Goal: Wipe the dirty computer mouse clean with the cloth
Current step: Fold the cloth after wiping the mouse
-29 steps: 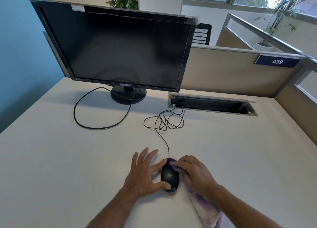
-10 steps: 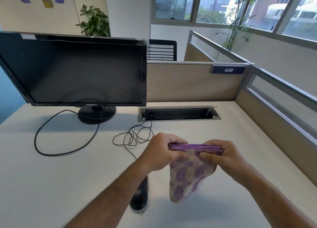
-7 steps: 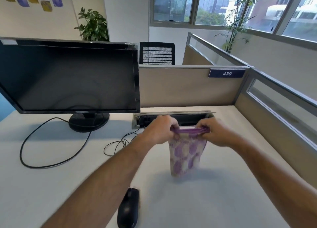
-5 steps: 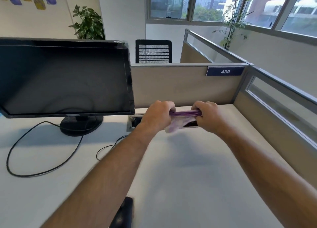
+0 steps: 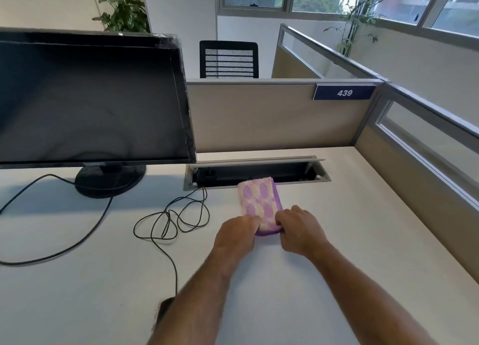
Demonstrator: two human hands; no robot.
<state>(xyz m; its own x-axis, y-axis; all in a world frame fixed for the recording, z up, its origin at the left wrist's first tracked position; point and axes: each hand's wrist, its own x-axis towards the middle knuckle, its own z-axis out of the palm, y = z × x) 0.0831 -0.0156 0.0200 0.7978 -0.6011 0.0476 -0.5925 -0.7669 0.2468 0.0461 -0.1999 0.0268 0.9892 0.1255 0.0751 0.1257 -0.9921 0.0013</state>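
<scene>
Fingers of my left hand [image 5: 237, 232] and right hand [image 5: 298, 230] both curl onto the near end of the folded cloth [image 5: 260, 206], which lies flat on the desk [image 5: 77, 293] before the cable tray [image 5: 256, 172]. I judge the wiping finished or paused: the mouse [image 5: 163, 309] sits apart, half hidden under my outstretched left forearm.

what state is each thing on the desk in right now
cloth: folded, flat on desk
left hand: holds cloth's near end
right hand: holds cloth's near end
mouse: mostly hidden under left forearm
monitor: screen dark
cable hatch: lid open
</scene>
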